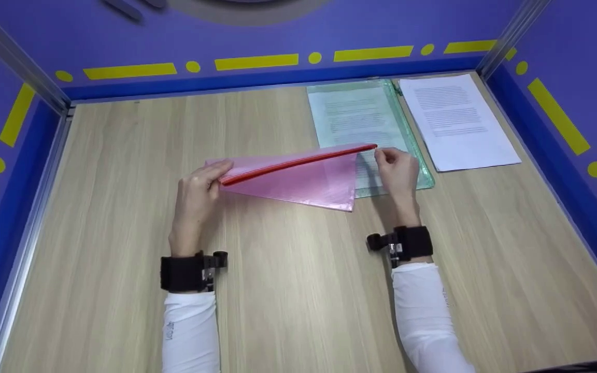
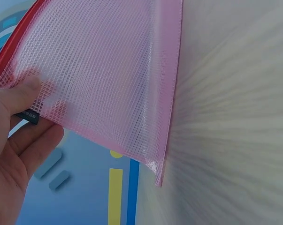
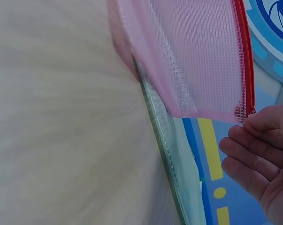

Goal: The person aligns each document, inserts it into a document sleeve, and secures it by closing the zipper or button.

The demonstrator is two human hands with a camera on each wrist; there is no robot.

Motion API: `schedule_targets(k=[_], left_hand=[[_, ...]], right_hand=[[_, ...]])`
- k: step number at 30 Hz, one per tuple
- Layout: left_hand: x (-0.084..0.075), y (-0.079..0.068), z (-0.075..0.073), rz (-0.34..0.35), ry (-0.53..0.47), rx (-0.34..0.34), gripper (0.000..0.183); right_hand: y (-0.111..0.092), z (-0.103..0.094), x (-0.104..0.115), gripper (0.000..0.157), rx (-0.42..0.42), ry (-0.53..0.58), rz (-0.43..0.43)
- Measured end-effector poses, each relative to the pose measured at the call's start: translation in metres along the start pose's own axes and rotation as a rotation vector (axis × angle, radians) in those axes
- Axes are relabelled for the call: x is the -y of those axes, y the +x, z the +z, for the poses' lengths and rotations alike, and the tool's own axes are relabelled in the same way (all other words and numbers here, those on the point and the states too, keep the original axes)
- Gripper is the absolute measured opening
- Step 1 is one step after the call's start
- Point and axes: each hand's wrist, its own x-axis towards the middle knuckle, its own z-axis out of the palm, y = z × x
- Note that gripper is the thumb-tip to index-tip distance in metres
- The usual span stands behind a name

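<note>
A pink mesh zipper pouch (image 1: 309,181) with a red zipper (image 1: 298,165) along its upper edge is held up off the table between both hands. My left hand (image 1: 196,194) pinches the pouch's left end below the zipper, thumb in front and fingers behind; a small black label (image 2: 28,116) shows there in the left wrist view. At the other end, my right hand (image 1: 399,168) pinches the zipper's tip between thumb and forefinger, where the small pull (image 3: 252,111) is mostly covered. The zipper looks closed along its length.
Behind the pouch lies a green zipper pouch (image 1: 350,116) with printed paper inside, partly covered from view. To its right is a stack of printed sheets (image 1: 454,124). Purple-blue walls (image 1: 257,39) border the wooden table (image 1: 298,290) at the back and sides.
</note>
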Motion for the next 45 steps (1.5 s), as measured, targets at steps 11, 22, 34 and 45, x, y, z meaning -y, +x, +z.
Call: schedule_targets(k=[11,22,34,45], left_hand=[[0.010,-0.004,-0.017,-0.088,-0.025,-0.115,0.025],[0.013,-0.004,-0.012,-0.123,0.000,-0.002,0.026],[-0.013,0.000,0.011,-0.054,0.140,0.329,0.061],[-0.019,0.004,0.040,-0.027,0.360,0.727,0.099]], right_hand=[[0.009,-0.024,-0.028,0.022,-0.020,-0.022,0.063],[0.010,-0.029,-0.035,0.022,-0.001,-0.013,0.058],[0.009,-0.025,-0.030,0.026,0.040,-0.007,0.083],[0.008,-0.023,-0.029,0.025,0.053,-0.010,0.070]])
